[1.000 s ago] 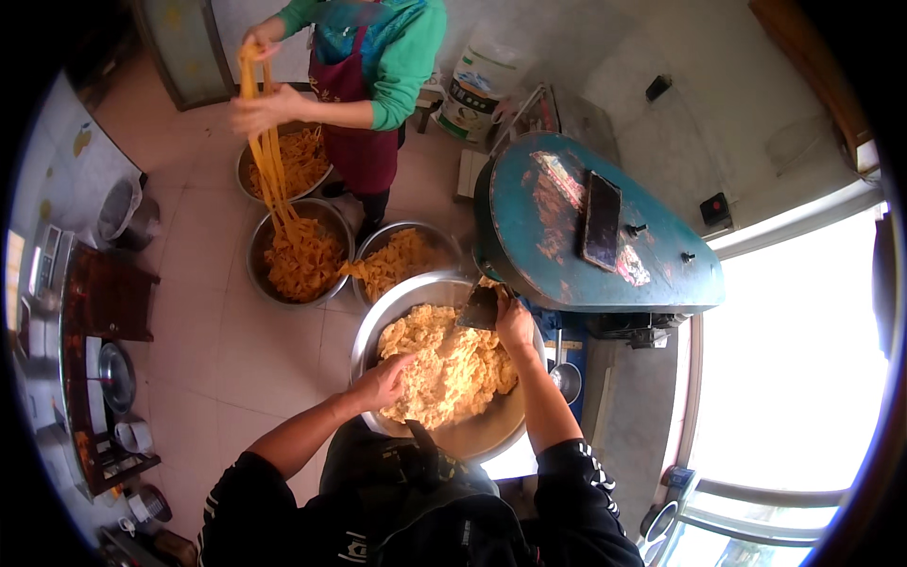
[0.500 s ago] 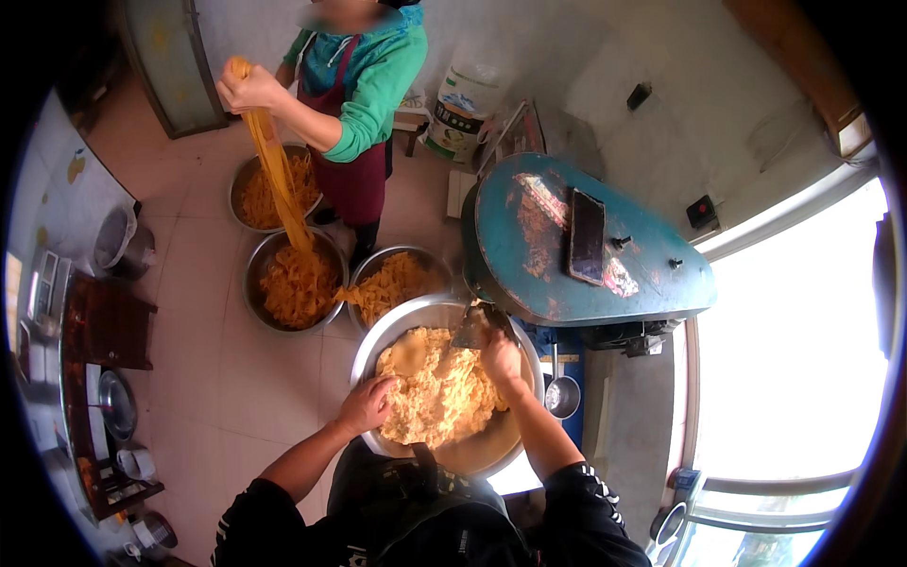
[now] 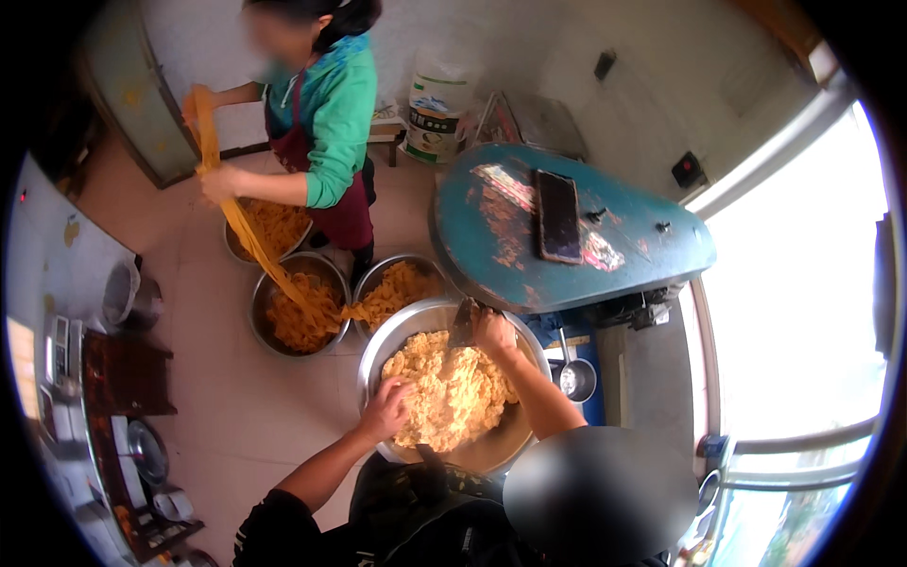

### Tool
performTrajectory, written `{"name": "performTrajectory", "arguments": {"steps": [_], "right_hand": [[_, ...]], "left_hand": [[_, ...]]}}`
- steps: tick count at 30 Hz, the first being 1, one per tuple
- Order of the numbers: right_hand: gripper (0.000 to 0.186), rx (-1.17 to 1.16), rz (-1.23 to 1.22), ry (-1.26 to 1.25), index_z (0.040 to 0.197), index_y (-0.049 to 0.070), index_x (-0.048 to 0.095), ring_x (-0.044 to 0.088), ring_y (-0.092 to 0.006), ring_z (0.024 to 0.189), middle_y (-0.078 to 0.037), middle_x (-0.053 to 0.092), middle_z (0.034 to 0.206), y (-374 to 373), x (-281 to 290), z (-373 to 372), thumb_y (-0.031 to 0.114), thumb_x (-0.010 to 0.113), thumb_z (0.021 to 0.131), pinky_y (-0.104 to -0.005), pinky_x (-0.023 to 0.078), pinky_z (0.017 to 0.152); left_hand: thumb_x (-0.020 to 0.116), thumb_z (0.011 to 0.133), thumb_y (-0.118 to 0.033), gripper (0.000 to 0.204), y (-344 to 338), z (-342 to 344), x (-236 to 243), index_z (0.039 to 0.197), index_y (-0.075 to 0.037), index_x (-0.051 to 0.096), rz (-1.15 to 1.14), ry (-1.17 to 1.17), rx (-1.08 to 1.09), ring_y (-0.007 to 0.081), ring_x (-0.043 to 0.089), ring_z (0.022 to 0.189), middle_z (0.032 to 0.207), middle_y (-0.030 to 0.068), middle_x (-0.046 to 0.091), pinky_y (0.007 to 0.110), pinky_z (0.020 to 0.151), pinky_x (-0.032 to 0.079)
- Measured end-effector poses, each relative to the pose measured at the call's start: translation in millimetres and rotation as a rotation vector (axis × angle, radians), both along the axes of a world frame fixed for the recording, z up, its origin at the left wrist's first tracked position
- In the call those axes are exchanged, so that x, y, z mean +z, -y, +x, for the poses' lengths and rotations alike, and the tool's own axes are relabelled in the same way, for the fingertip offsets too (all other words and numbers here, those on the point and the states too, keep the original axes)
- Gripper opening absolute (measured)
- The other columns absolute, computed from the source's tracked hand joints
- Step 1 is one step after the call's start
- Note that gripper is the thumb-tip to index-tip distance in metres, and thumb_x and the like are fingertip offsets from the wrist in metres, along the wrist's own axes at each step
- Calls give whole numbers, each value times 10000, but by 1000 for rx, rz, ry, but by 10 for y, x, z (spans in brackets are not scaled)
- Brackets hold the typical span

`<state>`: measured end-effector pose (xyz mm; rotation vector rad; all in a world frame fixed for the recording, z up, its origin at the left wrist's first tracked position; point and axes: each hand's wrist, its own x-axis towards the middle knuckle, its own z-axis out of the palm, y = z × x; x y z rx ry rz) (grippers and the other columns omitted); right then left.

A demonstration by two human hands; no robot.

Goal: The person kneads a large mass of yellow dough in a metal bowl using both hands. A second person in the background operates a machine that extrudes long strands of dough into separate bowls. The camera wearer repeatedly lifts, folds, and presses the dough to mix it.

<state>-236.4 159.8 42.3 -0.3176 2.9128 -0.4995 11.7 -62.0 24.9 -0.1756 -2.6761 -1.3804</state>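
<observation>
A wide metal basin (image 3: pixel 376 352) in front of me holds a lumpy yellow dough (image 3: pixel 449 392). My left hand (image 3: pixel 385 410) reaches over the basin's left side, its fingers loosely bent and apart against the edge of the dough. At the far right of the basin, my right hand (image 3: pixel 494 333) is closed on a dark, flat scraper (image 3: pixel 463 323), whose blade shows to the left of the fingers. The hand hides the part it grips. A blurred patch covers my right upper arm.
A blue-green machine cover (image 3: pixel 501 227) with a phone (image 3: pixel 557 215) on it overhangs the basin's far side. Beyond, a person (image 3: pixel 321 142) in a green top lifts long orange strips (image 3: pixel 241 222) from a bowl (image 3: pixel 255 321). A small saucepan (image 3: pixel 576 380) lies at right.
My right hand has moved a little toward the basin's far rim with the scraper. My left hand has shifted slightly right. The other person has turned and now has both hands on the strips.
</observation>
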Motion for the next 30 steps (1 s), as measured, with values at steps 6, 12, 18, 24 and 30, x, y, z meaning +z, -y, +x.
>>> {"name": "performTrajectory", "arguments": {"steps": [6, 12, 18, 24, 30], "right_hand": [[373, 42, -106, -171, 916, -19, 685, 700, -456, 707, -289, 690, 762, -378, 268, 261, 332, 580, 987, -540, 569, 643], [345, -27, -215, -99, 971, -17, 647, 689, -470, 733, -286, 688, 779, -908, 532, 581, 326, 612, 986, -536, 562, 674], [254, -124, -448, -72, 999, 18, 615, 676, -466, 763, -253, 691, 831, -1442, 535, 1143, 268, 653, 981, -516, 548, 666], [282, -220, -428, -94, 1126, 38, 616, 687, -438, 760, -228, 700, 834, -1915, -101, 1720, 268, 668, 972, -491, 560, 637], [288, -226, -347, -192, 1134, 75, 614, 697, -389, 732, -165, 719, 852, -1866, -318, 1828, 296, 671, 959, -480, 564, 627]], "left_hand": [[668, 899, -39, 632, -599, -1265, 449, 1487, -120, 449, -215, -7, -107, 336, 664, 1094, 1413, 167, 509, 401, 797, 636], [481, 924, 117, 569, -840, -1789, 567, 1474, -24, 445, -534, 34, -186, 361, 438, 1425, 1562, 228, 395, 454, 1220, 361], [560, 974, -55, 425, -766, -1091, -252, 1395, -5, 534, -231, 409, -506, 335, 567, 1294, 1490, 226, 478, 447, 1073, 512], [767, 885, -232, 735, -1288, -1373, -436, 1477, 12, 406, -395, 208, -200, 368, 465, 1388, 1515, 259, 427, 457, 1156, 408], [898, 751, -358, 1050, -1383, -1829, -930, 1557, -20, 317, -459, 386, -139, 359, 417, 1428, 1558, 247, 404, 398, 1206, 317]]}}
